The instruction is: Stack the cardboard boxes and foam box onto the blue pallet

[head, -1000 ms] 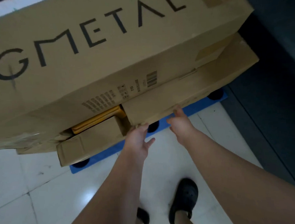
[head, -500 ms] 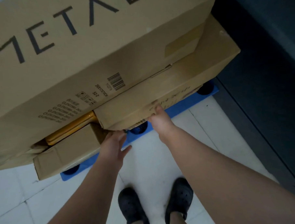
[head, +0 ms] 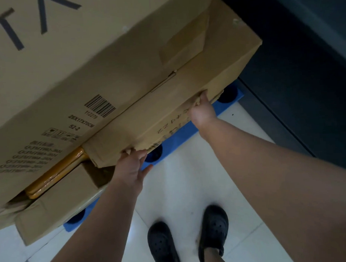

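Far left, a small cardboard box (head: 58, 205) sits low on the blue pallet (head: 174, 136), its near end overhanging the white tiled floor (head: 180, 190); a yellow-orange packet (head: 57, 171) lies on top of it, wedged under the big printed box (head: 76, 75); that big box, with barcode and black lettering, tops the stack and fills the upper left; under its right half lies a long flat cardboard box (head: 167, 115), also on the pallet; your left hand (head: 131, 168) is at that flat box's near left corner, fingers hooked under the bottom edge, thumb sticking out free; your right hand (head: 203, 109) is further right on the same box, fingers curled onto its lower edge; fingertips of both hidden; black clogs (head: 212, 230) stand on the floor below; dark wall on the right.
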Demonstrator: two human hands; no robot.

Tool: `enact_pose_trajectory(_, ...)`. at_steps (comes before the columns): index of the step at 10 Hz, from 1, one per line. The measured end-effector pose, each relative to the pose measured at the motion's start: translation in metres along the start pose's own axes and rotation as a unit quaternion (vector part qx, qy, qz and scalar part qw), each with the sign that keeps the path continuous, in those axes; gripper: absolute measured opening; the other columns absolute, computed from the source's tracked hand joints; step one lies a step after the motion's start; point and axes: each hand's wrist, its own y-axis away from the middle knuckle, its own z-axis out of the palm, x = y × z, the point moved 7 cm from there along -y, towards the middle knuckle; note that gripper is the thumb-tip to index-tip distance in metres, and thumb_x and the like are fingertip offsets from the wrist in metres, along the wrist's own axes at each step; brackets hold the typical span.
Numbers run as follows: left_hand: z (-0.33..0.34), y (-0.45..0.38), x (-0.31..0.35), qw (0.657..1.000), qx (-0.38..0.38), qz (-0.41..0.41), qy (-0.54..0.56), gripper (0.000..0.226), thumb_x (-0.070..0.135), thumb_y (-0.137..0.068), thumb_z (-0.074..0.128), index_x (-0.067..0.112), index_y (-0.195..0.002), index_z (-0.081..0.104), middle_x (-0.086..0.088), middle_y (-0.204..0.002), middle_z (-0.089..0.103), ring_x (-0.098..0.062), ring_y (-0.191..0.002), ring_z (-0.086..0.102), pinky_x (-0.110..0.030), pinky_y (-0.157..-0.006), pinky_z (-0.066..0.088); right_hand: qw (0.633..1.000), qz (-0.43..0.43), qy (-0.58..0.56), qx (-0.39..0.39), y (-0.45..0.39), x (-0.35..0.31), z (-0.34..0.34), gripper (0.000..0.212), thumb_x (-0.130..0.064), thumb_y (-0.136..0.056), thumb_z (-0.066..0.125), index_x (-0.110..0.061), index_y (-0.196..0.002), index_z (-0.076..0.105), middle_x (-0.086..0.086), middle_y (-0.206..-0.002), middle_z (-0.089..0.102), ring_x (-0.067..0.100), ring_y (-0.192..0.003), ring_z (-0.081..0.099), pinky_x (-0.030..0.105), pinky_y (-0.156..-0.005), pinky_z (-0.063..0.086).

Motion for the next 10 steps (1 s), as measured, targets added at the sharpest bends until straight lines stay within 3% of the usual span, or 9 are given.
enact_pose_trajectory(1,0.007,-0.008,-0.009,1.0,0.0,-0.013,-0.019,0.032,0.003,-0.094,0.043,0.012,-0.124,0.048,-0.002,-0.105,0.06,-0.017,-0.125,0.049,-0.039,-0.102,0.044,0.999,-0.006,-0.036,-0.009,-0.003,0.011,0.003,0.079,0.002,-0.09,0.036,-0.028,-0.15,-0.006,0.006,-0.15,0.032,0.023,-0.131,0.039,0.022,-0.088,0.035)
enact_pose_trajectory(2,0.016,-0.019,-0.021,1.0,-0.004,-0.005,0.001,0.04,0.003,-0.096,0.039,0.011,-0.136,0.04,-0.002,-0.111,0.06,-0.018,-0.123,0.05,-0.037,-0.099,0.043,0.996,0.007,-0.084,-0.039,-0.001,0.036,0.015,0.079,0.003,-0.088,0.04,-0.032,-0.149,0.005,0.001,-0.153,0.027,0.017,-0.129,0.041,0.015,-0.087,0.04)
enact_pose_trajectory(3,0.023,-0.039,-0.043,0.999,-0.007,-0.033,0.032,0.041,0.006,-0.098,0.034,0.01,-0.139,0.037,-0.006,-0.143,0.045,-0.02,-0.135,0.04,-0.037,-0.106,0.036,0.988,0.052,-0.119,-0.088,0.006,0.073,0.044,0.075,0.003,-0.087,0.046,-0.026,-0.149,0.015,-0.001,-0.153,0.029,0.018,-0.133,0.037,0.026,-0.1,0.037)
enact_pose_trajectory(4,0.015,-0.065,-0.06,0.993,0.033,-0.067,0.092,0.042,0.006,-0.098,0.032,0.008,-0.14,0.036,-0.007,-0.149,0.037,-0.02,-0.139,0.035,-0.039,-0.113,0.03,0.974,0.124,-0.156,-0.106,0.008,0.1,0.074,0.069,0.005,-0.088,0.045,-0.015,-0.149,0.019,0.003,-0.155,0.024,0.022,-0.139,0.028,0.037,-0.11,0.031)
enact_pose_trajectory(6,0.008,-0.101,-0.054,0.999,0.002,-0.036,0.009,0.046,0.0,-0.094,0.038,0.003,-0.139,0.036,-0.015,-0.15,0.035,-0.027,-0.138,0.036,-0.034,-0.105,0.037,0.956,0.16,-0.2,-0.143,-0.015,0.113,0.124,0.057,0.011,-0.082,0.042,-0.02,-0.129,0.043,0.0,-0.116,0.051,0.014,-0.1,0.047,0.031,-0.089,0.039)
enact_pose_trajectory(7,-0.001,-0.111,-0.054,0.998,0.018,-0.048,0.02,0.027,-0.004,-0.093,0.036,0.01,-0.11,0.052,-0.014,-0.143,0.043,-0.026,-0.137,0.036,-0.034,-0.101,0.038,0.958,0.169,-0.192,-0.133,-0.03,0.118,0.139,0.058,0.013,-0.08,0.04,-0.017,-0.13,0.044,0.003,-0.113,0.05,0.015,-0.096,0.047,0.031,-0.085,0.04)
enact_pose_trajectory(8,0.005,-0.112,-0.061,0.98,0.028,-0.086,0.179,0.02,-0.005,-0.091,0.031,0.006,-0.083,0.046,-0.011,-0.124,0.054,-0.021,-0.137,0.035,-0.036,-0.105,0.033,0.953,0.178,-0.21,-0.123,-0.036,0.122,0.149,0.054,0.016,-0.077,0.039,-0.01,-0.124,0.047,0.013,-0.118,0.053,0.012,-0.085,0.051,0.032,-0.079,0.046)
enact_pose_trajectory(9,0.006,-0.112,-0.055,0.972,0.005,-0.058,0.226,0.035,-0.005,-0.092,0.03,0.0,-0.12,0.051,-0.015,-0.14,0.047,-0.022,-0.135,0.039,-0.04,-0.108,0.032,0.947,0.178,-0.239,-0.116,-0.041,0.117,0.149,0.053,0.014,-0.079,0.038,-0.014,-0.123,0.049,0.003,-0.111,0.053,0.016,-0.095,0.047,0.033,-0.08,0.041)
enact_pose_trajectory(10,0.006,-0.082,-0.055,0.983,-0.032,-0.038,0.179,0.05,-0.001,-0.093,0.034,0.013,-0.14,0.039,-0.008,-0.143,0.047,-0.019,-0.134,0.042,-0.041,-0.108,0.032,0.952,0.181,-0.212,-0.125,-0.013,0.117,0.146,0.032,0.009,-0.081,0.037,-0.014,-0.094,0.053,0.0,-0.086,0.052,0.012,-0.082,0.048,0.032,-0.076,0.039)
